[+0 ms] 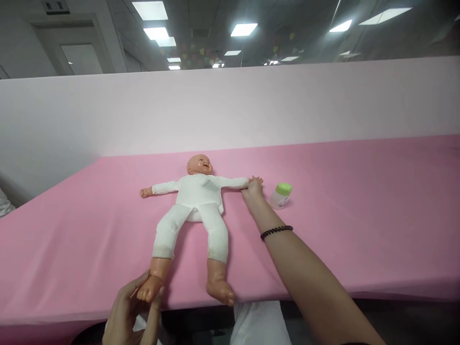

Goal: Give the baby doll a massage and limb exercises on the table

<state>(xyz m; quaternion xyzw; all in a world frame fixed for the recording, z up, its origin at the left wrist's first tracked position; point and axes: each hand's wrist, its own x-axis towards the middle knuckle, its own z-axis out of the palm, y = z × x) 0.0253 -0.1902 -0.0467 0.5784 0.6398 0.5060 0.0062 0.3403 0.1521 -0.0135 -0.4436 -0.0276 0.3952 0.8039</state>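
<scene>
A baby doll (199, 191) in white cloth lies on its back with arms spread and legs toward me. Its head is turned to the right. My left hand (124, 306) holds the doll's foot (150, 288) at the left, thumb on one side and fingers on the other. My right hand (253, 188) reaches out to the doll's hand (256, 179) at the right and is closed around it; most of the fingers are hidden. Just right of my right wrist stands a small clear jar (279, 199) with a green lid (284, 189).
A pink sheet (341, 211) covers the table, whose front edge runs just below the doll's feet. Behind it rises a white partition (230, 110), topped by glass that reflects ceiling lights. Something white and crumpled (5, 205) shows at the far left.
</scene>
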